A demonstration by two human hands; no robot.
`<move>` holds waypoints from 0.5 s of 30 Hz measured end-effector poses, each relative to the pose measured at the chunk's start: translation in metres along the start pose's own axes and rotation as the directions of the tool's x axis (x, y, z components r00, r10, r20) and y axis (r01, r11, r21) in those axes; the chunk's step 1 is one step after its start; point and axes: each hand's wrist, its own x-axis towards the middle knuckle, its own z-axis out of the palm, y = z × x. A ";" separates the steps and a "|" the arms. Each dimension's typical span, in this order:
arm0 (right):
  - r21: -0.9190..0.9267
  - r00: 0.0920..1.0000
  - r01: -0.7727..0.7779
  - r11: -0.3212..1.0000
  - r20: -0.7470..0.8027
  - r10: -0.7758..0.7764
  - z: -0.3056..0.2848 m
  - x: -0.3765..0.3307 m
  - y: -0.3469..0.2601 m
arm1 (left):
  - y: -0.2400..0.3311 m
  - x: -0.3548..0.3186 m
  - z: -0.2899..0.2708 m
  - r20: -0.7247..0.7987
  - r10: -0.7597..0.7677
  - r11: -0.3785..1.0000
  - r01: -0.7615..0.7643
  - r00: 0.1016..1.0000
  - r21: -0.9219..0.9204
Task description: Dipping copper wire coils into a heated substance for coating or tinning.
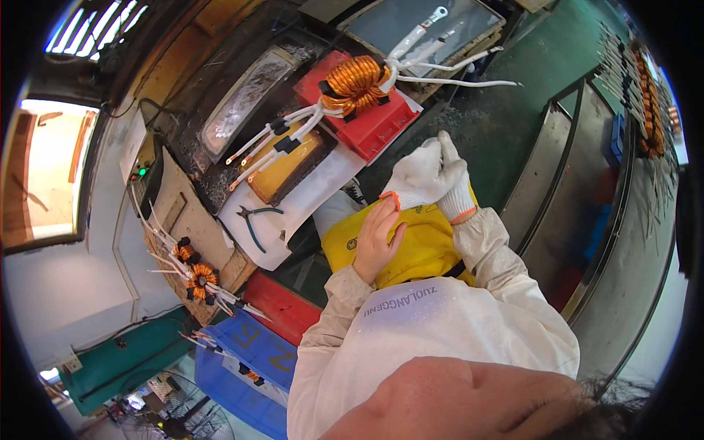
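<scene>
White knit fabric is forming a glove [414,176] just ahead of the bare left hand [378,242], its orange cuff meeting the fingertips. The left fingers are stretching forward side by side, the thumb standing apart. The right hand [456,183] is wearing a matching glove and touching the first one at its far part; with white overlapping white, I can't make out whether its fingers are clamping.

Yellow cloth [422,248] is lying beneath both hands. Beyond the fingertips, toward the left, a copper-wound ring [352,84] is resting on a red bin [381,125], its white wires spreading both ways. Left of the bare fingers, cutters [254,233] are lying on white paper [308,202]. Farther left, a smaller copper ring [202,282] is sitting near a blue crate [249,345]. Right of the gloved fingers, a metal rack [546,213] is standing.
</scene>
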 end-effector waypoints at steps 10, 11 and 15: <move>0.213 0.937 -0.240 0.947 0.304 0.169 -0.047 -0.006 0.048 | 0.016 0.007 0.009 -0.143 -0.231 0.953 0.195 0.962 -0.231; 0.225 0.897 -0.389 0.893 0.311 0.313 -0.060 -0.003 0.042 | 0.015 -0.001 0.015 -0.076 -0.447 0.811 0.368 0.891 -0.455; -0.844 0.981 0.170 0.509 0.098 -0.166 -0.060 -0.003 0.002 | 0.003 0.012 0.008 -0.220 -0.595 0.656 0.308 0.773 -0.689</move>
